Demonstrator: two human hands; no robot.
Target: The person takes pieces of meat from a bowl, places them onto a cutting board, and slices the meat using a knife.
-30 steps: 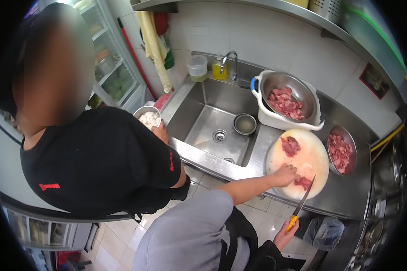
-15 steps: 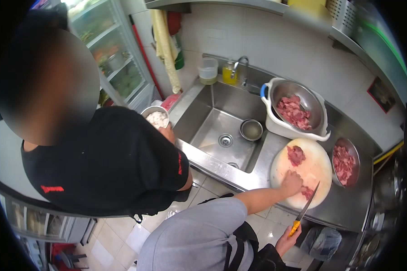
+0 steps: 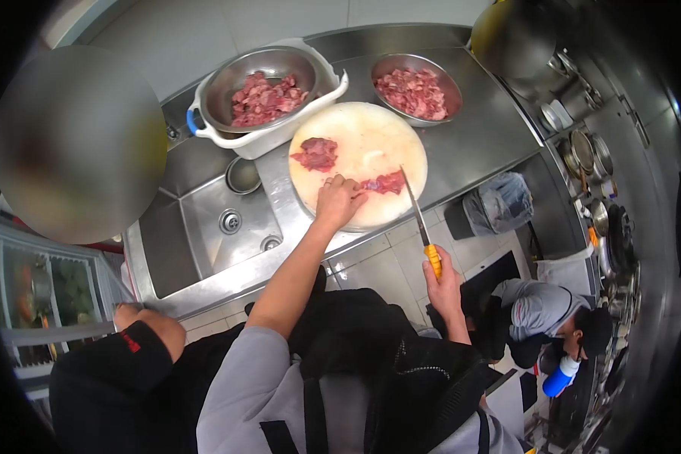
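Note:
On a round white cutting board (image 3: 408, 140), my left hand (image 3: 339, 203) has its fingers closed on the near end of a strip of raw meat (image 3: 384, 183). My right hand (image 3: 444, 286) is wrapped round the yellow handle of a knife (image 3: 415, 206), just off the board's near edge. The blade points away from me, its tip beside the strip's right end. A larger chunk of raw meat (image 3: 317, 153) lies at the board's left. Behind the board stand a metal bowl of meat pieces (image 3: 445, 76) and a metal colander-like bowl (image 3: 218, 85) of meat in a white tub (image 3: 268, 142).
Left of the board is a steel sink (image 3: 204, 227) with a small metal bowl (image 3: 243, 175) in it. A lined bin (image 3: 499, 204) stands below the counter's right. One co-worker's dark sleeve (image 3: 98, 378) is close on my left; another person (image 3: 545, 310) bends down at right.
My view has swung to the right, bringing a bending co-worker and pan shelves into sight. More of the meat strip shows beside my left hand. The knife stays in my right hand.

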